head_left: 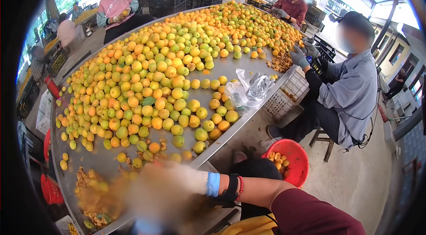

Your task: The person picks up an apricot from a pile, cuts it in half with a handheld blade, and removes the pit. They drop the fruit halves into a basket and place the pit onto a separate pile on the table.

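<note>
My right hand, in a pale glove with a blue cuff, reaches left over the near edge of a metal sorting table. Its fingers are smeared by blur, so what they hold cannot be made out. Lower down, a blurred patch with a bit of blue appears to be my left hand; its fingers are hidden. Close to both hands lies a heap of brownish fruit scraps, partly blurred. Beyond them spreads a large pile of yellow, orange and green apricots.
A clear plastic bag lies on the table's right side. Below the edge stands a red basin with fruit pieces. A gloved co-worker sits at right beside a white crate. Two other people sit along the far sides; black crates stand behind.
</note>
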